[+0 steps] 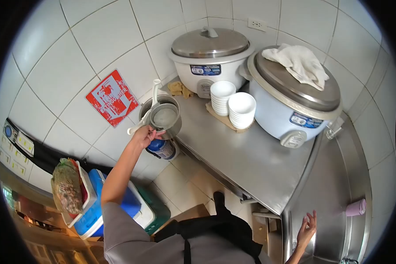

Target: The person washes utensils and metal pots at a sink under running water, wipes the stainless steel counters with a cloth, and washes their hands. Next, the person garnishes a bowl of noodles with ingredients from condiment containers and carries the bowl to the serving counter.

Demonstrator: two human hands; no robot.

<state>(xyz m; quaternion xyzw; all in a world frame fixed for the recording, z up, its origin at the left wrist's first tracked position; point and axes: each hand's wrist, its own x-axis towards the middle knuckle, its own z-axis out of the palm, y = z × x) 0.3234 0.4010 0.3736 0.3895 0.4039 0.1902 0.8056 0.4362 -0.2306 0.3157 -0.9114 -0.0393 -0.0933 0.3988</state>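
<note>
At the counter's left end stands a metal pot with white-handled utensils in it. A small round metal cup sits in its mouth, with cloudy contents or a dull bottom. My left hand is closed at the near rim of this cup, fingertips pinched on its edge; the exact grip is partly hidden. One white handle sticks out right beside my wrist. On the other side, my right hand hangs over the sink edge, fingers apart and nothing in it.
Two big rice cookers and stacked white bowls stand on the steel counter. A white cloth drapes one lid. A purple cup lies by the sink. Coolers and a blue canister are at lower left.
</note>
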